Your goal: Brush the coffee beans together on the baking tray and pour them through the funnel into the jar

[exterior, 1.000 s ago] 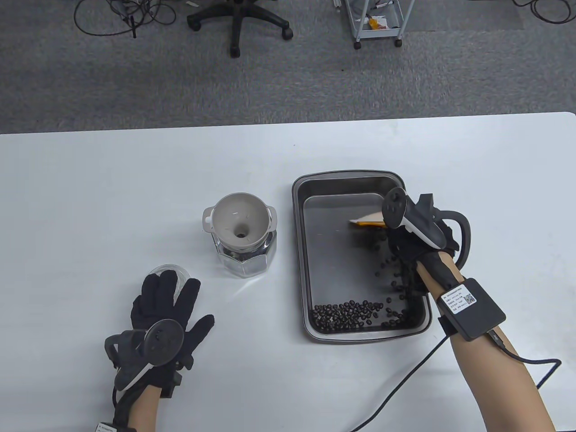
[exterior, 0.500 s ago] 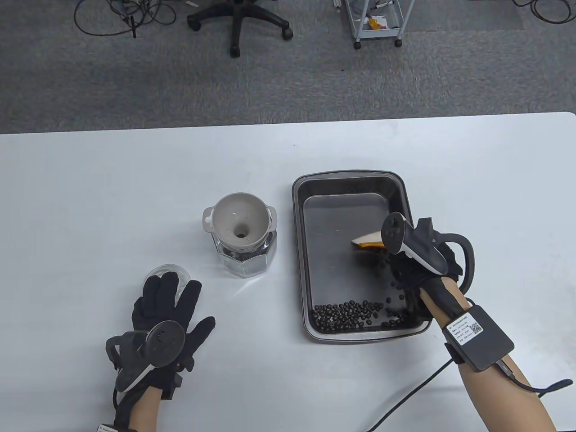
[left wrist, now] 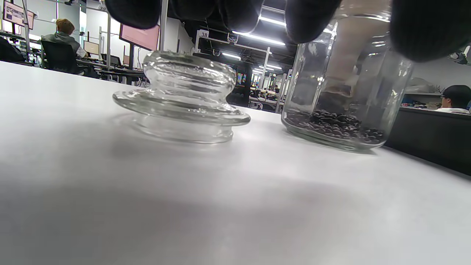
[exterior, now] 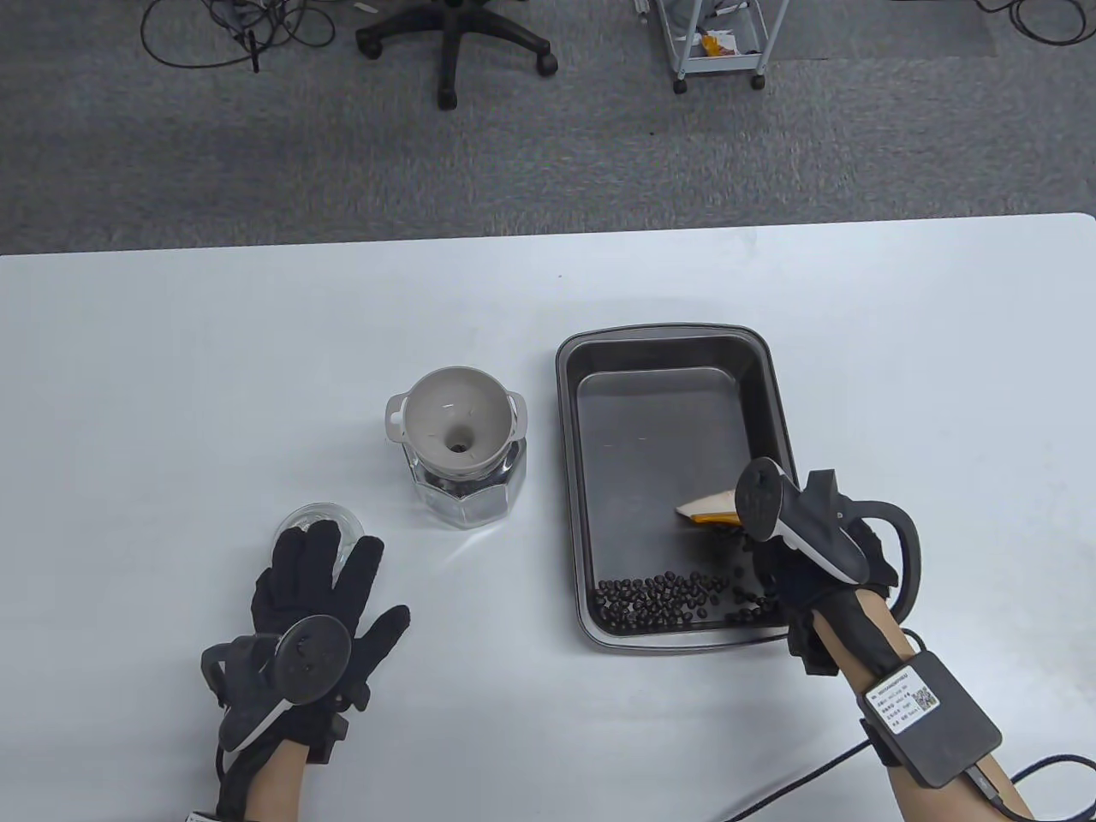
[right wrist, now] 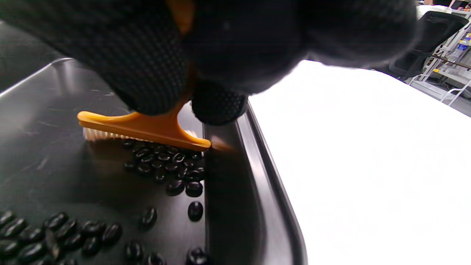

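A dark metal baking tray (exterior: 668,338) lies right of centre on the white table. Coffee beans (exterior: 664,598) lie along its near end. My right hand (exterior: 801,548) grips an orange brush (exterior: 706,512) over the tray's near right part; its bristles touch the tray floor just behind a clump of beans (right wrist: 167,167) by the right wall. A grey funnel (exterior: 455,421) sits in the glass jar (exterior: 462,497), which holds a shallow layer of beans (left wrist: 333,125). My left hand (exterior: 312,591) lies flat on the table, fingers spread, near the jar's glass lid (exterior: 318,516).
The glass lid (left wrist: 182,99) stands on the table left of the jar (left wrist: 346,84). An office chair (exterior: 454,38) and a wheeled cart (exterior: 717,38) stand on the carpet beyond the table's far edge. A cable (exterior: 788,783) trails from my right wrist.
My right hand has drawn the brush toward the tray's near end, sweeping loose beans along the right side down to the row there. My left hand has stayed put.
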Motion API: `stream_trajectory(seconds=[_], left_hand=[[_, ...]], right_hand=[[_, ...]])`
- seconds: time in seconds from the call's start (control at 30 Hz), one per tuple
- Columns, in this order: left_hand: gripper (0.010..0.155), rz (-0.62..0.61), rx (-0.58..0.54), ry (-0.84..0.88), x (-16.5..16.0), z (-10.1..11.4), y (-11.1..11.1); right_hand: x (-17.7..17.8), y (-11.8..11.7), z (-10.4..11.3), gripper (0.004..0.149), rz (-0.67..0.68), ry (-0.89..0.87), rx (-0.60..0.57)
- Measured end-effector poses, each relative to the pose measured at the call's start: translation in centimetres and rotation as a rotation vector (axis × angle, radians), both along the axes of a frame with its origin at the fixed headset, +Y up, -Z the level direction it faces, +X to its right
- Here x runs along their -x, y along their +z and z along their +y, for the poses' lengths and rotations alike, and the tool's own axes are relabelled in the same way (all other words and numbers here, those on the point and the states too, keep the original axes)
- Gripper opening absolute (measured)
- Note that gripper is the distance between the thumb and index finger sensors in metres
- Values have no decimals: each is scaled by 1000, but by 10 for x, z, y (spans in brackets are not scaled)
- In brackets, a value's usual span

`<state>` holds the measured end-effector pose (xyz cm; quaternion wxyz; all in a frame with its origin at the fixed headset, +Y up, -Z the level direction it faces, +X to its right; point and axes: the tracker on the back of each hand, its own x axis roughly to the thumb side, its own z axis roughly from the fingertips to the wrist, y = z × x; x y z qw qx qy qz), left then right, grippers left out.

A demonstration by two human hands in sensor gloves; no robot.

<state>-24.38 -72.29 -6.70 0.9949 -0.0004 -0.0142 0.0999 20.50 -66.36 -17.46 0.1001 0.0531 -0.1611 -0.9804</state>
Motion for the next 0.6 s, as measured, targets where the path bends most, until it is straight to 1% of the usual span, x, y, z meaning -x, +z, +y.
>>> stream_trajectory(seconds=[0.4,0.6], left_hand=[[80,8,14,6,1,-1,1],[80,8,25,6,1,-1,1]], right_hand=[[-5,34,0,38,-31,-18,17],[-5,44,1,38,-37,-10,34]])
